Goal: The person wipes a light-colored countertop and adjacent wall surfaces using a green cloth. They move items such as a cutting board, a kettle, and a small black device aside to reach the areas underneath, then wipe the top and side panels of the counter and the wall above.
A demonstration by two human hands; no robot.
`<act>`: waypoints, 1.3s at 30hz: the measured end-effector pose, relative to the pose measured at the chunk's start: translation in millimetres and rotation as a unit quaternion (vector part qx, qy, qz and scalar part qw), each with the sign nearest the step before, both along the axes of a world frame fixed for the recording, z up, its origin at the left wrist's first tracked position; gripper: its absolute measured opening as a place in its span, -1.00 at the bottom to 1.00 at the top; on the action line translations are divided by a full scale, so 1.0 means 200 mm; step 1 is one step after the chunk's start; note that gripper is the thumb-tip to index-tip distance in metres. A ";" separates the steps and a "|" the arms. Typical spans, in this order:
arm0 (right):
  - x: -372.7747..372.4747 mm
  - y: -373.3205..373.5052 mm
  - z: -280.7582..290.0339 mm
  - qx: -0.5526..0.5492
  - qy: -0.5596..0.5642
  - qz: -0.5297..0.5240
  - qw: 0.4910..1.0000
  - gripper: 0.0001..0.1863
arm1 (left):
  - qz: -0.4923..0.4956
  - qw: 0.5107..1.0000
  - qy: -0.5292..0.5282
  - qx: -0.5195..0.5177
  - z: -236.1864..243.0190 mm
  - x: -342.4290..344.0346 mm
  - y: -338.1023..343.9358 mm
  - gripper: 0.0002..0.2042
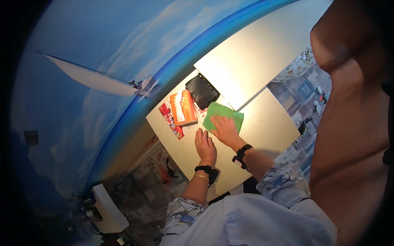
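My right hand [225, 128] lies on a green cloth [221, 110], its fingers stretched flat over the cloth on the pale table [262, 135]. Nothing shows in my left hand [205, 148]; its fingers are extended beside the cloth, and whether they touch the tabletop I cannot tell. Just beyond my left fingertips stands an orange box-shaped pack [188, 107] with a white pattern on top. It rests on a red and white printed sheet [166, 113], partly covering it. Behind the cloth is a folded black bundle [202, 91] with a shiny surface.
A second pale tabletop [250, 53] adjoins at the far right. A wall painted with sea and a sailboat [96, 80] runs along the left. Close on the right is a large brown surface [353, 135]. At the lower left stands a white-topped piece of furniture [110, 211].
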State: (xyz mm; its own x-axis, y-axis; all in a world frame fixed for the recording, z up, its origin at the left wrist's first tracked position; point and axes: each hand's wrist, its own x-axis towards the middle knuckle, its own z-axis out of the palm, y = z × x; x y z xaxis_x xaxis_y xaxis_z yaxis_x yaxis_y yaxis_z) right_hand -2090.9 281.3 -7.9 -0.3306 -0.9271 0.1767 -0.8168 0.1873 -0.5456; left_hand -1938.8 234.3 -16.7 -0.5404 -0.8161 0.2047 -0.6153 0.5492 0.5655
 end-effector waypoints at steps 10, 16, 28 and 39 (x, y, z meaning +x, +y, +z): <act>-0.52 0.58 -0.06 -0.064 0.148 -0.135 0.978 -0.61 | -0.001 0.991 -0.134 -0.018 -0.10 -0.15 0.05 -0.35; -0.64 0.42 -0.12 0.016 0.136 -0.205 0.969 -0.53 | 0.001 0.990 -0.138 -0.024 -0.11 -0.15 0.04 -0.35; -0.49 0.45 -0.08 -0.079 0.106 -0.124 0.983 -0.65 | -0.009 0.989 -0.144 -0.036 -0.10 -0.15 0.04 -0.34; -0.38 0.61 -0.08 -0.012 0.095 -0.126 0.987 -0.56 | -0.015 0.987 -0.152 -0.044 -0.08 -0.16 0.05 -0.35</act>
State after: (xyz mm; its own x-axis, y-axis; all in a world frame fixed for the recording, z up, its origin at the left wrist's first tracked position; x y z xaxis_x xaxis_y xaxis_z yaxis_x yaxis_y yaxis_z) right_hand -2166.3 402.9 -24.6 -0.5085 -0.8146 0.2790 -0.8343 0.3860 -0.3937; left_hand -1970.5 244.0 -33.2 -0.6109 -0.7853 0.0999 -0.7319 0.6084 0.3068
